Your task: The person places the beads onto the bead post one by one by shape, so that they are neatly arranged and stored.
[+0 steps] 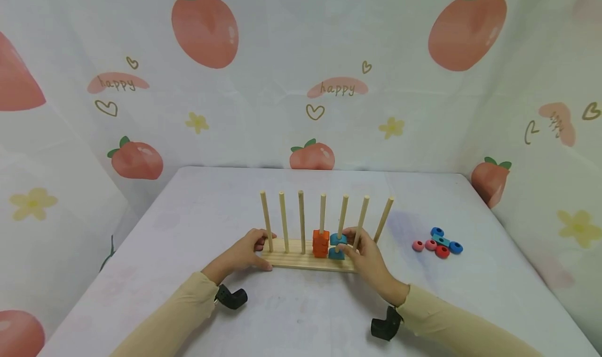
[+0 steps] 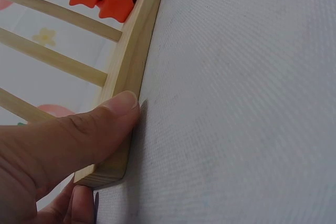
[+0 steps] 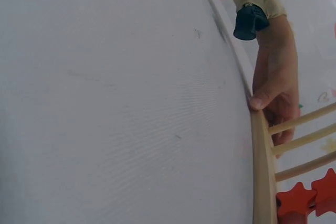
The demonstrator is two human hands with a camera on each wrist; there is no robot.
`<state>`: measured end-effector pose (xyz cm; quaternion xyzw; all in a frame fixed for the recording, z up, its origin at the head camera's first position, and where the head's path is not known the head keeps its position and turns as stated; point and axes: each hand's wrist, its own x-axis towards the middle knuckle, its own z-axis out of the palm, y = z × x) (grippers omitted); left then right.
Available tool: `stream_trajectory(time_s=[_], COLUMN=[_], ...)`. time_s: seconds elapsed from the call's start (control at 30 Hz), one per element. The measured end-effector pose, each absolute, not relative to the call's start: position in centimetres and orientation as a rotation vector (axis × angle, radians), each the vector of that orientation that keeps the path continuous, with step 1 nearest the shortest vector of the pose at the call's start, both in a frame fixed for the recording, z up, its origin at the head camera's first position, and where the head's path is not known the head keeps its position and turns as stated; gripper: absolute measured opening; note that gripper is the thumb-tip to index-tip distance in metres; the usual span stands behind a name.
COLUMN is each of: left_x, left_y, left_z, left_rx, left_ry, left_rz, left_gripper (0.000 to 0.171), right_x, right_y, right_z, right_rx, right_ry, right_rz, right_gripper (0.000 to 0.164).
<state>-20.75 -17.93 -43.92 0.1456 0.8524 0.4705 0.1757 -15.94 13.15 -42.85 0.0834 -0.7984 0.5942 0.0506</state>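
A rounded blue bead (image 1: 336,240) sits on a pale wooden seven-peg rack (image 1: 296,263), pinched by the right hand (image 1: 370,262); beside it stack orange-red star-shaped beads (image 1: 321,244); the left hand (image 1: 242,252) clasps the rack's left end on the white table (image 1: 301,315)

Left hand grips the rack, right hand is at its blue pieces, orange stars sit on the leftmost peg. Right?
Not quite: the head view shows the orange stars on the middle peg of seven. Left hand gripping the rack, right hand at its blue pieces: correct.
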Motion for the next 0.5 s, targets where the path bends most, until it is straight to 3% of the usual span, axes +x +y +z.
stream_trajectory(time_s=[0.5], left_x=[-20.8], left_y=[-17.8], left_z=[-43.9], left_rx=[0.389], left_ry=[2.420], left_rz=[1.325], left_gripper=[0.075], right_x=[-16.0], right_y=[13.3], right_z=[-44.1], right_rx=[0.167], right_ry=[-2.556], right_rz=[1.726], right_gripper=[0.025])
